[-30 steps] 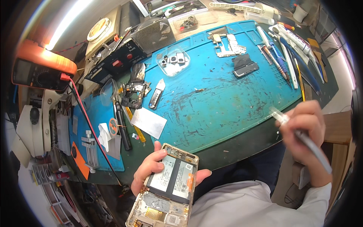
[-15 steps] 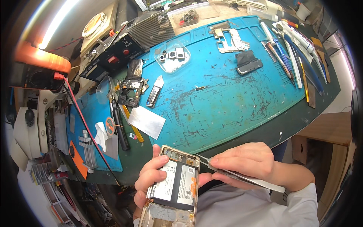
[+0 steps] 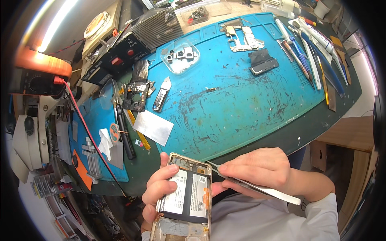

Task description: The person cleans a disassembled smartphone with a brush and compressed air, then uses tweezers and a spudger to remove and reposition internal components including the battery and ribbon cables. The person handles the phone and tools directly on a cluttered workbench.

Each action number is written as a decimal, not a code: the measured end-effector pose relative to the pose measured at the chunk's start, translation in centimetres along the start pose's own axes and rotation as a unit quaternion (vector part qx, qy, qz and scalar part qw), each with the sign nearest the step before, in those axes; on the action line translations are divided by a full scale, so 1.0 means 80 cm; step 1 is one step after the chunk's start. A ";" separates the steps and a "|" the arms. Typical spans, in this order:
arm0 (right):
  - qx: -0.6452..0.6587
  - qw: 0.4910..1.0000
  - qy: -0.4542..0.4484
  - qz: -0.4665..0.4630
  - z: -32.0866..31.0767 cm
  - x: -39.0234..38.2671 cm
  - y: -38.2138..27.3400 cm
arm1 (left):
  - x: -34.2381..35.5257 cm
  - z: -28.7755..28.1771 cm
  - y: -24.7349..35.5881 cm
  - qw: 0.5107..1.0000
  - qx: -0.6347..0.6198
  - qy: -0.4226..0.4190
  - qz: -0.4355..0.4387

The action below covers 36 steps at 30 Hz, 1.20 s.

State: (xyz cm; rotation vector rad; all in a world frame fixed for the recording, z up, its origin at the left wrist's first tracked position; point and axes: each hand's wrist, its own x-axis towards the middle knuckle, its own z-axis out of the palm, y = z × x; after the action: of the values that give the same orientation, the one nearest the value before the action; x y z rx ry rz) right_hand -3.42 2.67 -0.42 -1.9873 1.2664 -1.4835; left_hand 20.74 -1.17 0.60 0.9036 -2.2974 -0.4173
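Observation:
An opened smartphone (image 3: 185, 194) with its battery showing is tilted up near the lower edge, its gold-coloured frame around the bare insides. My left hand (image 3: 161, 185) grips it from the left side, fingertips resting on the battery and the upper inside. My right hand (image 3: 259, 170) is closed around metal tweezers (image 3: 265, 190). Their tips meet the phone's upper right edge; whether they touch a part inside is too small to tell. The tweezers' back end sticks out toward my right wrist.
Beyond the phone lies a blue repair mat (image 3: 225, 116). On it are a clear tray of camera modules (image 3: 181, 57), a circuit board (image 3: 242, 39), a black part (image 3: 263, 62) and a metal sheet (image 3: 154, 127). Hand tools (image 3: 307, 60) line the right; a multimeter (image 3: 38, 82) and microscope (image 3: 30, 136) stand left.
The whole view has shifted slightly, with the bench things sitting a little higher and further left. Both hands keep their grips, and the tweezers stay at the phone's edge.

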 end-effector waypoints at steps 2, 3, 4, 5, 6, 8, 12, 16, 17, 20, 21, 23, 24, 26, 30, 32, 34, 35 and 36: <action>-0.006 1.000 0.000 0.001 0.000 -0.002 0.002 | 0.001 0.010 -0.006 0.999 -0.022 0.022 0.012; -0.009 1.000 0.001 0.002 0.000 -0.004 0.003 | 0.003 0.017 -0.008 0.999 -0.035 0.039 0.014; -0.007 1.000 0.001 0.001 0.000 -0.004 0.004 | 0.004 0.021 -0.007 0.997 -0.041 0.057 0.014; -0.004 1.000 0.002 0.003 0.001 -0.004 0.003 | 0.004 0.025 -0.006 0.996 -0.050 0.076 0.010; -0.002 1.000 0.002 0.005 0.001 -0.004 0.003 | 0.006 0.022 -0.004 0.997 -0.044 0.068 0.002; -0.002 1.000 0.003 0.008 0.000 -0.004 0.002 | 0.013 0.010 0.000 0.999 -0.018 0.022 -0.017; -0.002 1.000 -0.001 0.004 0.001 -0.002 0.001 | 0.015 0.009 0.003 0.999 -0.012 0.022 -0.028; -0.006 1.000 0.006 0.002 0.002 -0.004 0.003 | 0.017 0.011 0.003 0.999 -0.027 0.022 -0.025; -0.006 1.000 0.004 0.003 0.002 -0.003 0.003 | 0.017 0.012 0.001 0.999 -0.030 0.027 -0.023; -0.007 1.000 0.002 0.006 0.002 -0.003 0.003 | 0.014 0.021 -0.003 0.997 -0.056 0.056 -0.009; -0.007 1.000 0.005 0.007 0.002 -0.004 0.003 | 0.012 0.024 -0.004 0.995 -0.069 0.069 -0.003; -0.005 1.000 0.007 0.007 0.004 -0.004 0.003 | 0.010 0.026 -0.007 0.992 -0.088 0.088 0.001; -0.005 1.000 0.008 0.006 0.004 -0.003 0.003 | 0.009 0.027 -0.007 0.991 -0.096 0.094 0.003; -0.006 1.000 0.008 0.007 0.004 -0.003 0.003 | 0.009 0.029 -0.009 0.988 -0.110 0.104 0.006; -0.006 1.000 0.013 0.006 0.006 -0.004 0.003 | 0.009 0.032 -0.012 0.985 -0.128 0.117 0.012; -0.008 1.000 0.016 0.005 0.006 -0.004 0.003 | 0.009 0.033 -0.013 0.983 -0.135 0.123 0.016; -0.009 1.000 0.015 0.005 0.005 -0.003 0.002 | 0.009 0.033 -0.012 0.981 -0.142 0.129 0.016; -0.011 1.000 0.015 0.006 0.004 -0.002 0.002 | 0.008 0.033 -0.011 0.980 -0.146 0.133 0.016; -0.012 1.000 0.015 0.008 0.003 -0.001 0.001 | 0.008 0.033 -0.011 0.979 -0.150 0.141 0.016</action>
State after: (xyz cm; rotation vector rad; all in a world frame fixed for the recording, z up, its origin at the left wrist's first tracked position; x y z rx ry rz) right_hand -3.22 2.66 -0.60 -1.9730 1.3160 -1.5033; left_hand 19.09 -2.10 -1.52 0.7219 -1.9260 -0.5651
